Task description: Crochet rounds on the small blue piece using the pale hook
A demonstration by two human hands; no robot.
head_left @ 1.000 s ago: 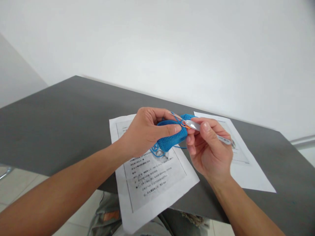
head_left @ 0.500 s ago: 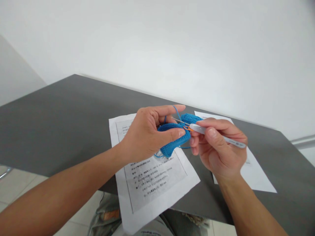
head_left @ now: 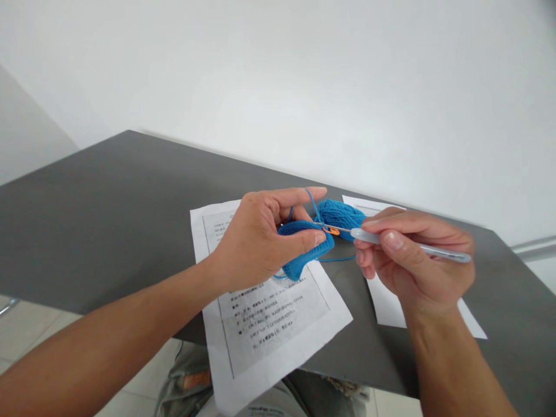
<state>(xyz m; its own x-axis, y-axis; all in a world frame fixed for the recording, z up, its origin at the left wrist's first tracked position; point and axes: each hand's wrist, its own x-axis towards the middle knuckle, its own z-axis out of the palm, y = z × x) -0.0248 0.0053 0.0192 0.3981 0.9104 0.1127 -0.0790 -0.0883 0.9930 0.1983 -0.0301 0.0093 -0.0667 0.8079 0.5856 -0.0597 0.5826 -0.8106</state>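
Note:
Between thumb and fingers, my left hand [head_left: 264, 237] pinches a blue crochet piece [head_left: 304, 258], its index finger stretched out with blue yarn [head_left: 311, 200] looped over it. My right hand [head_left: 417, 255] grips the pale grey handle of a crochet hook [head_left: 369, 236]. The thin metal shaft reaches left to the top edge of the crochet piece, where its tip sits at the stitches by my left thumb. An orange stitch marker [head_left: 332, 231] hangs from the piece there. Behind the hook lies a blue yarn skein [head_left: 341, 214], partly covered by my right fingers.
A printed sheet [head_left: 278, 347] lies under the left hand and hangs over the near table edge. Another white sheet [head_left: 391, 307] is under the right hand. The dark grey table [head_left: 130, 220] meets a white wall [head_left: 278, 87] at the back.
My right hand has moved right with the crochet hook, drawing its tip back to the edge of the piece. More of the skein and the orange marker shows. My left hand stays almost still.

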